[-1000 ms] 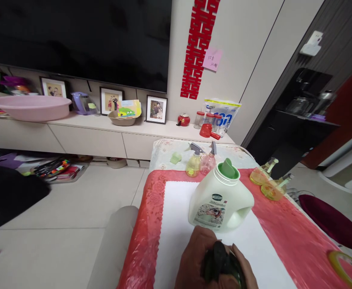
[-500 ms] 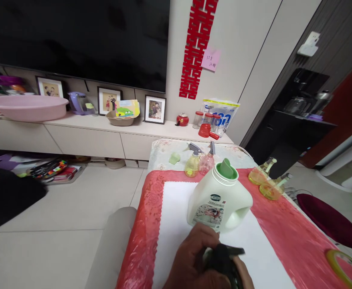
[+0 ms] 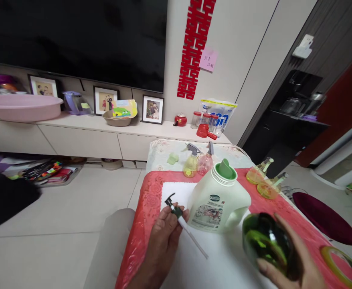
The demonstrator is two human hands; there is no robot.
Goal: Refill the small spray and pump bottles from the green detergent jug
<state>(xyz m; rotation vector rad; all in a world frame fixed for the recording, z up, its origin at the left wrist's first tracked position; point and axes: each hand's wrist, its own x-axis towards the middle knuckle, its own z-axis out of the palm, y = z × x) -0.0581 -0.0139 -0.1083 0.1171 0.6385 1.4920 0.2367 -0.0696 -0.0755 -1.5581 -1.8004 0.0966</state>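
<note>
Between the fingers of my left hand (image 3: 165,230) is a black pump head (image 3: 176,210), its pale dip tube slanting down to the right. My right hand (image 3: 299,257) grips a dark green, rounded bottle (image 3: 266,243), tilted over the right side of the white sheet (image 3: 212,257). Behind both hands stands a large pale green jug (image 3: 212,200) with a printed label, a side handle and a green pour spout (image 3: 225,170) in its uncapped mouth. My left fingertips are close to the jug's lower left side; whether they touch it I cannot tell.
Yellow (image 3: 191,165) and pink (image 3: 205,163) spray bottles stand behind the jug. Two pump bottles of yellow liquid (image 3: 268,188) sit at the table's right edge. A roll of tape (image 3: 341,263) lies at the front right on the red cloth (image 3: 150,200). A maroon stool (image 3: 324,218) is beyond.
The pump head has come away from the green bottle. My left hand now has the pump at the left, while my right hand has the bottle out to the right. The jug stays put.
</note>
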